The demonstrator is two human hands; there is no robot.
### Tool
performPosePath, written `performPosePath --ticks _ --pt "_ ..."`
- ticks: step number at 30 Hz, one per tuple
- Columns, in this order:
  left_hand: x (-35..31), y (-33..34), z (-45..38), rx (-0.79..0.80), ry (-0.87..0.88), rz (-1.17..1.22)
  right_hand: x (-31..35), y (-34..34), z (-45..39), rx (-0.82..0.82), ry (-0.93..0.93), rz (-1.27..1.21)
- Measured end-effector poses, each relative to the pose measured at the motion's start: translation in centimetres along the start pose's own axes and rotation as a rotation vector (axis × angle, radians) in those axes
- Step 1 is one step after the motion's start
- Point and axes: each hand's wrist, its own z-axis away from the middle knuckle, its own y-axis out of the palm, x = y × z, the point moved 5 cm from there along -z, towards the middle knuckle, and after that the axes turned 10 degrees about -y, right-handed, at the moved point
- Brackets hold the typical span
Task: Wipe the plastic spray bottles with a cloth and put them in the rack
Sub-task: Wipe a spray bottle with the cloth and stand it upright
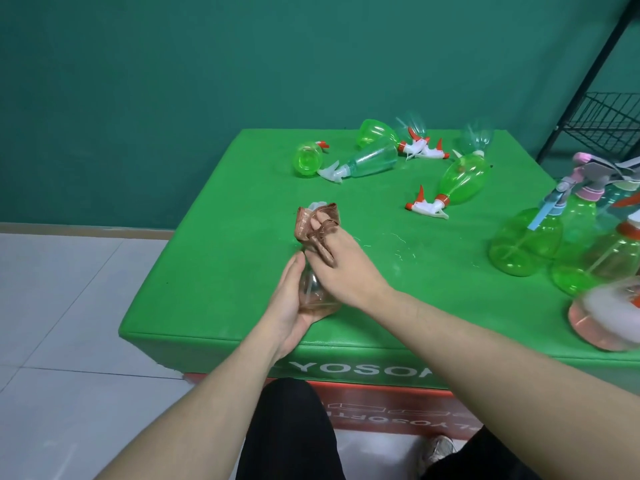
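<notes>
Tiles run along the left, then the green padded table. Near its front edge the left hand cups the base of a clear spray bottle, fingers curled under it. The bottle's long axis points away from the person, nozzle end farthest. Over that far end the right hand clutches a brown cloth wrapped round the neck. Further right lie unwiped green bottles, then standing ones. The black wire rack sits far right, nearer the right hand, so I'd judge that arm suits the placing
</notes>
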Motion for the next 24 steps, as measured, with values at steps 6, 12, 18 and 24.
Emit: performPosePath --ticks 6,12,18,24 --pt "-0.1 0.0 -0.1 0.015 0.003 -0.016 0.3 0.3 -0.1 -0.050 0.026 -0.018" --pt "0.1 -0.4 -0.1 -0.024 -0.026 0.047 0.8 0.5 0.0 0.024 -0.035 0.048" --pt "0.3 -0.8 -0.1 -0.028 -0.031 0.090 1.5 0.7 1.2 -0.051 -0.160 0.111" --pt "0.1 -0.5 0.3 0.032 -0.012 0.182 1.7 1.9 4.2 -0.078 -0.360 0.172"
